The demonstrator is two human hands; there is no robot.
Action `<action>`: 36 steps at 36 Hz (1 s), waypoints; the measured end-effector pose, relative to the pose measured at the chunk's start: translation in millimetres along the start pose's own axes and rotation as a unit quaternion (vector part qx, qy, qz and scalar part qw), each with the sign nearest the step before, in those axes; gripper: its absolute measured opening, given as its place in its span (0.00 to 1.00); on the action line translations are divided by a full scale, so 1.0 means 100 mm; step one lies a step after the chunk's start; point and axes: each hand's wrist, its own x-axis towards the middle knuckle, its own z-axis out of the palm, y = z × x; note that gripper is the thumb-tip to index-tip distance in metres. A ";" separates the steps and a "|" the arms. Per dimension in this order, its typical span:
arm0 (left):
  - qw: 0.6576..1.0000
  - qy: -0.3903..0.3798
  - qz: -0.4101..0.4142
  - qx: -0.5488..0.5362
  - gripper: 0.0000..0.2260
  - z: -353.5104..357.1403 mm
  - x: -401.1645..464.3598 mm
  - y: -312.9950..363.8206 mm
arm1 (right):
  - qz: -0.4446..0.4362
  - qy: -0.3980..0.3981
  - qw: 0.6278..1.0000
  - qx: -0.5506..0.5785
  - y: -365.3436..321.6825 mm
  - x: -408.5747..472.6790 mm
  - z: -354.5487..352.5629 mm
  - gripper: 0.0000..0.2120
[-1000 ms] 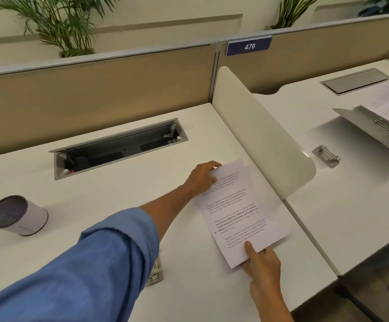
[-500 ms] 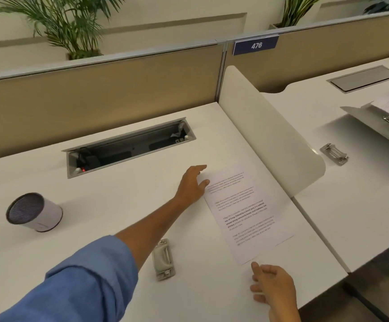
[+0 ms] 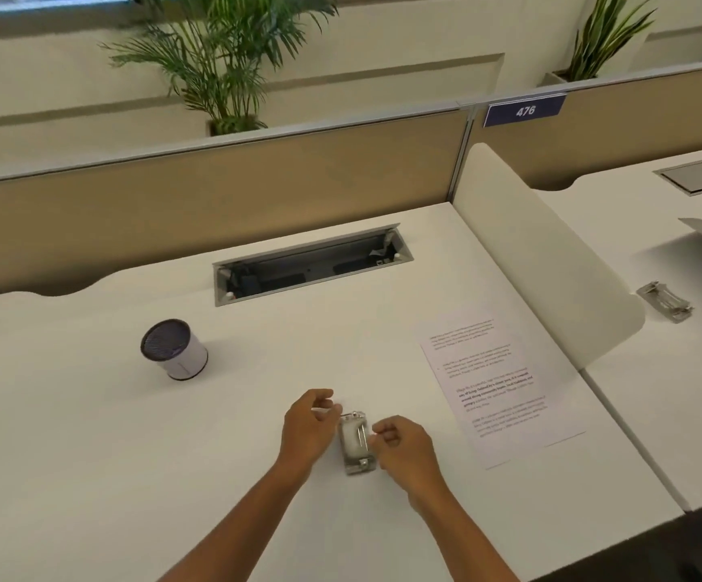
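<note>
A small metal binder clip (image 3: 354, 444) lies flat on the white desk (image 3: 89, 434), near the front edge. My left hand (image 3: 307, 426) is at its upper left, thumb and fingers curled, pinching the thin wire lever that sticks out of the clip's top. My right hand (image 3: 404, 447) is at the clip's right side, its curled fingers pinching that edge. A printed sheet of paper (image 3: 492, 384) lies flat to the right of the clip, with neither hand touching it.
A short white cylinder with a dark mesh top (image 3: 173, 350) stands at the left. An open cable tray (image 3: 311, 262) is set into the desk behind. A curved white divider (image 3: 542, 254) borders the right side. A second metal clip (image 3: 666, 302) lies on the neighbouring desk.
Both hands have let go of the paper and come together on the metal clip near the front. The paper stays flat on the desk. The view has shifted left.
</note>
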 end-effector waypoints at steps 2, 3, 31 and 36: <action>0.999 -0.018 -0.019 -0.021 0.10 -0.06 -0.07 -0.09 | -0.014 0.004 1.000 -0.023 -0.05 0.03 0.09 0.07; 0.999 -0.029 -0.028 -0.031 0.10 -0.08 -0.10 -0.12 | -0.019 0.007 0.999 -0.034 -0.06 0.04 0.12 0.08; 0.995 -0.049 -0.003 -0.083 0.11 -0.30 -0.48 -0.07 | -0.045 0.026 0.999 -0.012 -0.24 -0.12 0.33 0.11; 0.996 -0.036 0.011 -0.080 0.12 -0.59 -0.59 -0.08 | -0.060 0.015 0.998 -0.004 -0.35 -0.30 0.53 0.10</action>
